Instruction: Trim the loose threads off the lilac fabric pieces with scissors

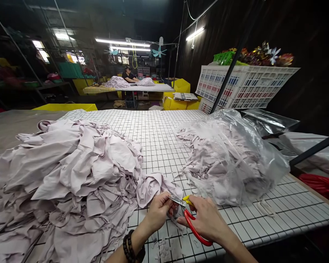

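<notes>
In my right hand [209, 219] is a pair of scissors [191, 223] with one red and one yellow handle. Their blades point left and meet the cloth by the fingertips of my left hand [159, 209]. That hand pinches the edge of a pale pinkish fabric piece [152, 186], which lies partly on the table beyond it. To the left spreads a big heap of the same pale fabric [79, 160]. Small cloth scraps [164, 250] lie on the tabletop below my hands. My fingers hide the exact spot where the blades touch the cloth.
A clear plastic bag [235, 160] full of pale fabric pieces sits on the right of the grid-patterned table [156, 135]. Behind it stand white crates [243, 86] and a slanting dark pole [227, 76]. A co-worker [129, 75] is at a farther table with more cloth.
</notes>
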`<control>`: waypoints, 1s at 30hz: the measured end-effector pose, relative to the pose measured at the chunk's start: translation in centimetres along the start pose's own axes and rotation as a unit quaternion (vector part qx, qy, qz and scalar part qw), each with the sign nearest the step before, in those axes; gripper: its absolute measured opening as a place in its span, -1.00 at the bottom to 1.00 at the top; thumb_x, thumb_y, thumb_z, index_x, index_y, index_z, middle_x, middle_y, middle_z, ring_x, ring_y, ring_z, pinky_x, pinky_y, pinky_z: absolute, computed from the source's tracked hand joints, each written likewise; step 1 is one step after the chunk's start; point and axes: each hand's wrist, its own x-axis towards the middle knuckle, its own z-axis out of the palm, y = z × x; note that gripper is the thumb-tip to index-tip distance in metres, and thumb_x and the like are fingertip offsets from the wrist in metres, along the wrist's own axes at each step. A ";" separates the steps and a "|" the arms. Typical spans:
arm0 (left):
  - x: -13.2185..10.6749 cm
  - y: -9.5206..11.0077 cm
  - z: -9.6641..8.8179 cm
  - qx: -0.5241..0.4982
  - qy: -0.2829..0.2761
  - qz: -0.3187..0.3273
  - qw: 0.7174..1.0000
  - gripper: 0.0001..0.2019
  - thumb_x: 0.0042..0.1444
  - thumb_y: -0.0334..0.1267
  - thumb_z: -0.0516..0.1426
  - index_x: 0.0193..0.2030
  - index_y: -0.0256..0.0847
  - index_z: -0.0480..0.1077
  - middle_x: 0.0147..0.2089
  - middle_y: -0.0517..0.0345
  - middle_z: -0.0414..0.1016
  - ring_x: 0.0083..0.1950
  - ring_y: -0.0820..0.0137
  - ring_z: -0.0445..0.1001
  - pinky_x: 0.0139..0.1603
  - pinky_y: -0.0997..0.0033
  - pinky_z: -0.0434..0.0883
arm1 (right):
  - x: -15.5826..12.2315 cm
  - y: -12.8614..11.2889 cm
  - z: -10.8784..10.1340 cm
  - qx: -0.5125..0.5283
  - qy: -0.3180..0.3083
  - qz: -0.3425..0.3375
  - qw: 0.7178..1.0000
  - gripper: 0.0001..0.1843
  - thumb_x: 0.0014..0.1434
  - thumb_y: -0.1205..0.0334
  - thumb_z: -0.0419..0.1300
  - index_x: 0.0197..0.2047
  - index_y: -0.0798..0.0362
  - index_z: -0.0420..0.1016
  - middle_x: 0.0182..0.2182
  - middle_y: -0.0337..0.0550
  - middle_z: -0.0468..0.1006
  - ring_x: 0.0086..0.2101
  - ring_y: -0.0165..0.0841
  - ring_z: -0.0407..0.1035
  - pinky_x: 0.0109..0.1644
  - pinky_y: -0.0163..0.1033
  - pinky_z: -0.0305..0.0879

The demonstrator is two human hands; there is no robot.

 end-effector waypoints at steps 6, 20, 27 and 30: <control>0.1 -0.1 -0.2 -0.006 -0.008 -0.002 1.000 -0.66 0.12 -0.01 0.13 -0.48 -0.27 0.33 -0.50 0.19 0.30 -0.54 0.51 0.28 -0.50 0.50 0.25 | 0.1 -0.2 0.0 -0.017 0.017 -0.010 1.000 -0.56 -0.06 -0.19 0.27 -0.45 0.01 0.27 -0.47 -0.29 0.44 -0.44 -0.36 0.24 -0.27 -0.20 0.02; 0.1 -1.1 -0.6 -0.043 -0.020 -0.020 0.999 -0.64 0.10 0.01 0.13 -0.40 -0.32 0.37 -0.47 0.19 0.35 -0.54 0.54 0.28 -0.51 0.53 0.25 | 0.3 0.5 0.8 -0.052 0.028 -0.031 0.998 -0.53 0.03 -0.24 0.18 -0.51 0.02 0.25 -0.59 -0.33 0.40 -0.55 -0.42 0.15 -0.28 -0.22 0.00; 0.2 -1.7 -0.8 -0.043 -0.013 -0.035 0.998 -0.61 0.09 0.04 0.13 -0.39 -0.33 0.39 -0.48 0.16 0.38 -0.55 0.53 0.27 -0.54 0.53 0.24 | 0.5 1.0 1.5 -0.046 0.047 -0.041 0.997 -0.52 0.03 -0.22 0.18 -0.55 0.03 0.25 -0.64 -0.32 0.38 -0.58 -0.43 0.12 -0.31 -0.22 0.00; 0.1 -1.5 -0.7 -0.041 -0.017 -0.034 0.998 -0.61 0.10 0.04 0.11 -0.39 -0.33 0.38 -0.50 0.18 0.35 -0.55 0.52 0.27 -0.52 0.51 0.25 | 0.6 1.6 2.0 0.008 0.041 -0.017 0.999 -0.49 -0.02 -0.22 0.21 -0.60 0.03 0.21 -0.68 -0.30 0.32 -0.58 -0.42 0.12 -0.38 -0.24 -0.02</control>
